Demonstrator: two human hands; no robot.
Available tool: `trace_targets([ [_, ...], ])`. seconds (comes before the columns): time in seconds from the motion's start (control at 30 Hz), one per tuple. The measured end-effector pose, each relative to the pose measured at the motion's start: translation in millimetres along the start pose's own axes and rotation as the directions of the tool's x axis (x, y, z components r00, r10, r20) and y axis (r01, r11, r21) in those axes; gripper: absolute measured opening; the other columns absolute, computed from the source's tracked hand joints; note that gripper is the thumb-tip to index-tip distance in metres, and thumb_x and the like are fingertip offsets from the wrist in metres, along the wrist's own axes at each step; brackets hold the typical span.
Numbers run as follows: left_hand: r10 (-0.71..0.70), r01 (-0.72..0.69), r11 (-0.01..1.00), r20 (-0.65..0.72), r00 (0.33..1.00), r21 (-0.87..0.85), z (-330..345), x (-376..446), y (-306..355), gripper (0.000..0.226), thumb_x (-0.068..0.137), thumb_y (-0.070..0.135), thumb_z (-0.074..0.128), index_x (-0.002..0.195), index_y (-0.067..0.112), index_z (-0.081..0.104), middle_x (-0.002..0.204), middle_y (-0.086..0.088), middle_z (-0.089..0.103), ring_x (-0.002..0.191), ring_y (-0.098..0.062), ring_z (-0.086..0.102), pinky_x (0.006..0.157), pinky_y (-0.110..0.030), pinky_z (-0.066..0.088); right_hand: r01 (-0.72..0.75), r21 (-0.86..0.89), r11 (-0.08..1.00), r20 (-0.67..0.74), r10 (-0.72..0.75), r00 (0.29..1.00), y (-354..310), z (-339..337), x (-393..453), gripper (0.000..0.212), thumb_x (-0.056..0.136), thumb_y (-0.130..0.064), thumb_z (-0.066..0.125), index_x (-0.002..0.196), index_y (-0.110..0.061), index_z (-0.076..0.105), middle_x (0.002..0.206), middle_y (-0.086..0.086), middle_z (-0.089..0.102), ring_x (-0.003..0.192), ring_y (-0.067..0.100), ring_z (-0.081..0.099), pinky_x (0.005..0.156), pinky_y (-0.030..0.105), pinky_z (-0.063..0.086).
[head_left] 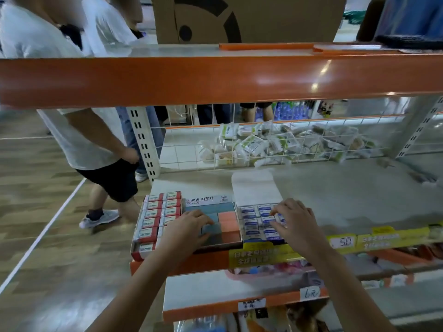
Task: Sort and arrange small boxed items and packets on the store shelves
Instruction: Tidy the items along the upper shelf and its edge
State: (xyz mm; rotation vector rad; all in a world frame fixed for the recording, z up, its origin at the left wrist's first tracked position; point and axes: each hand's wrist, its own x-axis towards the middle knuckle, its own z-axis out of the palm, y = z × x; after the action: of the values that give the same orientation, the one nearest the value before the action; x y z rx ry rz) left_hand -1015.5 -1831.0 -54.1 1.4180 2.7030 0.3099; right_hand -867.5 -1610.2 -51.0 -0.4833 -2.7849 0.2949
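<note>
I see both hands working on the middle shelf (335,188) of an orange-edged store rack. The left hand (189,226) rests in the centre display box (208,204), the one with blue and orange erasers, and its grip is narrow: the fingertips pinch a pale blue eraser (212,228) near the middle of that box. The right hand (293,220) lies over the right display box (254,221), fingers curled down onto the small white-and-blue packets (249,222) packed in rows; I cannot tell whether that grip holds one or only presses on them. This box's white lid flap (253,188) stands open behind it. To the left, touching the centre box, sits a tray of red-and-white boxes (155,216). Behind a wire divider (275,140) lies a loose heap of green-and-white packets (275,142).
</note>
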Motion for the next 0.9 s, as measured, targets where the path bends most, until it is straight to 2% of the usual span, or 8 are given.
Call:
trace_targets([
  [0.1, 0.021, -0.021, 0.999, 0.013, 1.0, -0.036, -8, 8, 2, 0.035, 0.093, 0.041, 0.051, 0.127, 0.033, 0.052, 0.133, 0.011, 0.047, 0.118, -0.009, 0.046, 0.092, -0.025, 0.042, 0.006, 0.014, 1.0, -0.006, -0.006, 1.0, 1, -5, 2, 0.02, 0.091, -0.03, 0.057, 0.11, -0.024, 0.06, 0.115, -0.006, 0.048, 0.11, 0.012, 0.047, 0.083, 0.022, 0.025],
  [0.23, 0.133, -0.137, 0.99, -0.08, 0.988, -0.044, -22, 41, 34, 0.033, 0.093, 0.043, 0.049, 0.124, 0.031, 0.055, 0.129, 0.009, 0.051, 0.114, -0.009, 0.048, 0.088, -0.025, 0.043, -0.011, -0.009, 1.0, -0.021, 0.011, 1.0, 22, -24, 3, 0.02, 0.09, -0.024, 0.06, 0.109, -0.02, 0.062, 0.115, 0.0, 0.051, 0.109, 0.019, 0.051, 0.081, 0.027, 0.034],
  [0.37, 0.327, -0.328, 0.945, -0.094, 0.94, 0.002, -23, 92, 109, 0.034, 0.094, 0.043, 0.047, 0.124, 0.028, 0.054, 0.127, 0.006, 0.053, 0.119, -0.015, 0.044, 0.095, -0.03, 0.039, -0.112, -0.067, 0.991, 0.018, 0.114, 0.993, 66, -51, -4, 0.031, 0.09, -0.029, 0.058, 0.12, -0.021, 0.056, 0.127, -0.001, 0.048, 0.121, 0.019, 0.044, 0.096, 0.033, 0.036],
  [0.43, 0.431, -0.429, 0.903, -0.085, 0.899, 0.037, -15, 119, 153, 0.037, 0.093, 0.045, 0.047, 0.125, 0.026, 0.054, 0.126, 0.004, 0.055, 0.118, -0.018, 0.045, 0.096, -0.03, 0.037, -0.184, -0.095, 0.978, 0.028, 0.187, 0.982, 97, -64, -12, 0.036, 0.09, -0.032, 0.057, 0.124, -0.022, 0.053, 0.131, 0.0, 0.047, 0.124, 0.02, 0.042, 0.098, 0.033, 0.036],
  [0.57, 0.55, -0.547, 0.835, -0.038, 0.834, 0.064, 10, 163, 242, 0.044, 0.092, 0.049, 0.046, 0.129, 0.027, 0.05, 0.126, 0.001, 0.053, 0.119, -0.02, 0.044, 0.097, -0.031, 0.035, -0.329, -0.122, 0.936, 0.073, 0.339, 0.938, 170, -89, -39, 0.041, 0.09, -0.033, 0.057, 0.13, -0.025, 0.049, 0.134, 0.002, 0.045, 0.127, 0.022, 0.04, 0.103, 0.035, 0.035],
  [0.67, 0.568, -0.566, 0.82, 0.003, 0.823, 0.086, 32, 194, 305, 0.045, 0.091, 0.049, 0.047, 0.13, 0.027, 0.048, 0.129, 0.0, 0.05, 0.123, -0.021, 0.041, 0.098, -0.032, 0.033, -0.413, -0.11, 0.904, 0.087, 0.422, 0.902, 229, -107, -65, 0.044, 0.089, -0.032, 0.058, 0.131, -0.022, 0.049, 0.133, 0.005, 0.046, 0.125, 0.023, 0.041, 0.101, 0.033, 0.036],
  [0.9, 0.508, -0.512, 0.855, 0.066, 0.859, 0.084, 78, 265, 438, 0.046, 0.09, 0.047, 0.049, 0.13, 0.024, 0.049, 0.13, -0.002, 0.049, 0.122, -0.024, 0.043, 0.098, -0.036, 0.036, -0.509, -0.1, 0.855, 0.109, 0.518, 0.848, 364, -141, -104, 0.046, 0.088, -0.028, 0.06, 0.131, -0.015, 0.049, 0.13, 0.012, 0.049, 0.123, 0.029, 0.045, 0.099, 0.032, 0.035],
])
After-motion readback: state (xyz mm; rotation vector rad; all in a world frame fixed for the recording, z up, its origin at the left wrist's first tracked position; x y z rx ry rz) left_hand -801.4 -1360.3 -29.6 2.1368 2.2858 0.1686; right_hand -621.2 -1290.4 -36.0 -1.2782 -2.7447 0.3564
